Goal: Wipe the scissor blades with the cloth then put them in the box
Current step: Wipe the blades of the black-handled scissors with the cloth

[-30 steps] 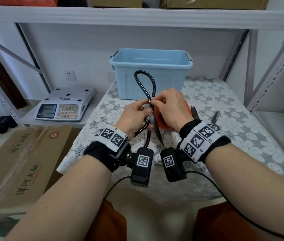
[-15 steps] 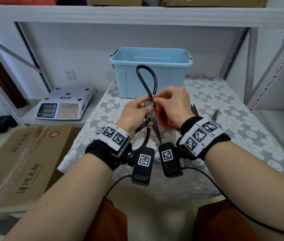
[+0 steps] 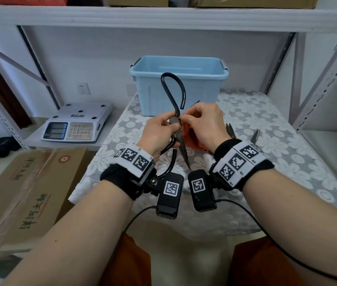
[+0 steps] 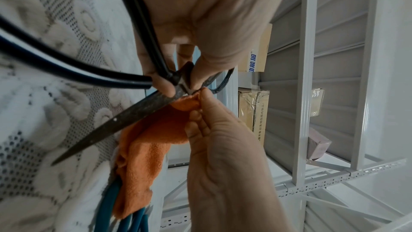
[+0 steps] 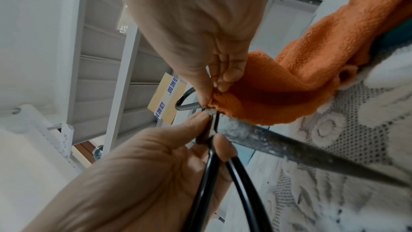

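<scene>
Large scissors [image 3: 183,150] with black loop handles hang spread apart above the lace-covered table [image 3: 266,145]. My left hand [image 3: 164,129] grips them at the pivot, one dark blade [image 4: 125,115] pointing down toward me. My right hand [image 3: 192,120] pinches the orange cloth [image 3: 192,139] against the metal right at the pivot [image 5: 214,112]. The rest of the cloth [image 4: 144,147] hangs loose below the blade [image 5: 289,145]. A second dark tip [image 3: 197,102] pokes out past my right fingers. The light blue box [image 3: 204,87] stands uncovered at the back of the table, behind the upper handle loop.
More scissors [image 3: 230,131] lie on the table just right of my right wrist, with teal handles [image 4: 111,209] showing under the cloth. An electronic scale [image 3: 76,122] sits on a lower shelf at left. Cardboard cartons [image 3: 18,193] stand lower left. Shelf uprights [image 3: 295,79] flank the table.
The scissors have risen a little, their upper loop now higher against the box. My right hand with the cloth stays at the pivot, its fingers shifting slightly.
</scene>
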